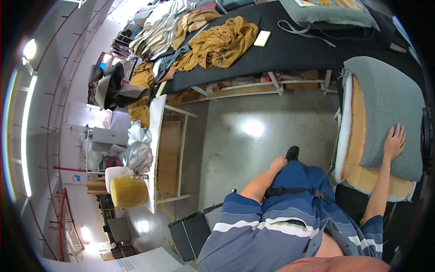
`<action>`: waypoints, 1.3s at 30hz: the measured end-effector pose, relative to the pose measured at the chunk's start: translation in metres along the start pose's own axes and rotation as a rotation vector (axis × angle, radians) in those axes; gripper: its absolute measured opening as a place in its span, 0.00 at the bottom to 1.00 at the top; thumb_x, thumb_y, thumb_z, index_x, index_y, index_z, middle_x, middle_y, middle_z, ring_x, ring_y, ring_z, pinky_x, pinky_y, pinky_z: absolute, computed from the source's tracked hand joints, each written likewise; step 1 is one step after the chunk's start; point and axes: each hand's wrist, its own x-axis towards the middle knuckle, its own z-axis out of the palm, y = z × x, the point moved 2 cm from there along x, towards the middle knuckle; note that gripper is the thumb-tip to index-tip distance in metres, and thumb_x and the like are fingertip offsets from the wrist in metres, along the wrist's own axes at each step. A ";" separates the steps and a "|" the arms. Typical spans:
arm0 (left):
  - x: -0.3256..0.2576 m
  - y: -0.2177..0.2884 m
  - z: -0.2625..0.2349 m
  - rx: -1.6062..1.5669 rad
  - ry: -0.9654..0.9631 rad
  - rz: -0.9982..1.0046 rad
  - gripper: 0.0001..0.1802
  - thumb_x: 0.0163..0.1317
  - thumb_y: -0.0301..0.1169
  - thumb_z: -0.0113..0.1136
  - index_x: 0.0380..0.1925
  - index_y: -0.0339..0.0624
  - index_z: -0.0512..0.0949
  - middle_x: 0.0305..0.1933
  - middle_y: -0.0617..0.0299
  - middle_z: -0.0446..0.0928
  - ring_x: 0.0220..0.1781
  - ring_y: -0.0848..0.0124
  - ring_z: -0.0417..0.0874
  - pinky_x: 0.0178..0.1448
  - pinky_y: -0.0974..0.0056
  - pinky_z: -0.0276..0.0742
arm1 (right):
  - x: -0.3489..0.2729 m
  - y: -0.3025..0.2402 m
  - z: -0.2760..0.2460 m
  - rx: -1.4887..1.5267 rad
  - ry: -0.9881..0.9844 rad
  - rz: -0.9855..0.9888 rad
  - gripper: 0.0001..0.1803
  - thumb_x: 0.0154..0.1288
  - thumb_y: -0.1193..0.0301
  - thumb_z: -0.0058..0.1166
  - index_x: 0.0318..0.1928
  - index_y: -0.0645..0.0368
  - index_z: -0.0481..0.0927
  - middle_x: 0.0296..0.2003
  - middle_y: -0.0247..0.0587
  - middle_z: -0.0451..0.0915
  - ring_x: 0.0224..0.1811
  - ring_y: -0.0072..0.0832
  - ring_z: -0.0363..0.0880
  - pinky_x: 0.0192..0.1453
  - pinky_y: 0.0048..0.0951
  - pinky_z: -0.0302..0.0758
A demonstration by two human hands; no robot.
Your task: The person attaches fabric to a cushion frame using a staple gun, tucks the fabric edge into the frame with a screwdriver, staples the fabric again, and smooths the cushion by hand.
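- The right hand (394, 143) was laid flat on the grey fabric cover (389, 113), fingers spread and pressing, gripping nothing; the cover was draped over the foam seat cushion (358, 149) at the person's right, reaching only partway down, so that yellow foam and a white edge layer were left bare along the near and left sides.
- A slip of the cover could be feared here: it was held by one flat palm alone, and a push across the foam might have bunched it or dragged it askew.
- The left hand (278, 163) was seen hanging by the left leg, above the dark shoe (292, 153); it appeared loosely closed, though whether anything was held in it could not be told. With that hand kept off the cushion, nothing steadied the far side, and a tip or slide of the cushion from its support was judged possible.
- The polished concrete floor (253, 136) was seen between the person and the benches; a glare patch suggested a smooth surface, on which a foot might have slid during a hard pull.
- Farther off, mustard cloth (222, 43) was heaped on the long black worktable (299, 50), beside a small pale block (262, 38) and a second grey cushion (331, 13). Loose straps trailed near that cushion; a snag could have been caused by them if it were lifted carelessly.
- At the far left, folded cloth hung over a white bench (156, 136), close to its edge, where a fall was thought likely if brushed.
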 end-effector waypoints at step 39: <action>-0.048 0.030 -0.036 0.004 -0.044 0.045 0.19 0.64 0.35 0.49 0.47 0.39 0.84 0.55 0.47 0.80 0.56 0.50 0.82 0.61 0.52 0.77 | 0.003 0.007 0.021 0.043 -0.011 0.016 0.29 0.77 0.46 0.31 0.73 0.36 0.62 0.74 0.26 0.59 0.78 0.31 0.52 0.77 0.51 0.51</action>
